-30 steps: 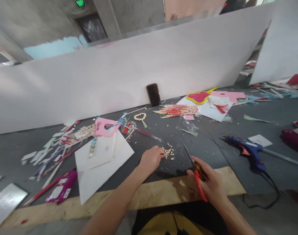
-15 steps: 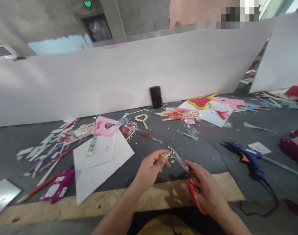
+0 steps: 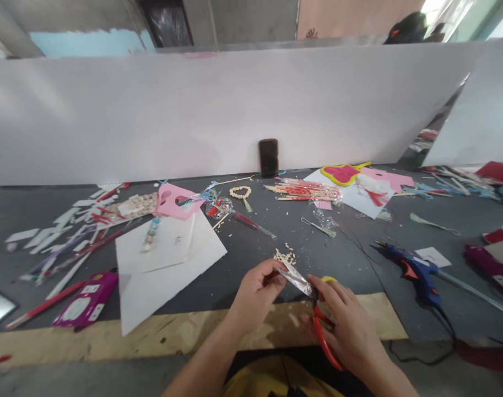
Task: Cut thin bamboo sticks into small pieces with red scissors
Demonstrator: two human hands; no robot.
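- Our left hand reaches in at the centre of a dark table, thumb and fingertips drawn together beside the scissor tips; we cannot tell whether a small piece is pinched between them.
- Our right hand grips a pair of scissors by its red handles, the blades parted and pointing across toward the left fingertips.
- Just beyond the blades, we see a loose pile of small pale pieces, spread on the table.
- Behind the pile, a heart-shaped ring of pale beads lies with a light green tassel, and a phone stands upright against a white partition.
- To the right of the ring, we find a bundle of red and pale sticks; nearer our right arm rests a blue glue gun, well apart from the hand.
- On our left, a white sheet lies partly under a pink cutout, with a purple package beside it near the table's front edge.
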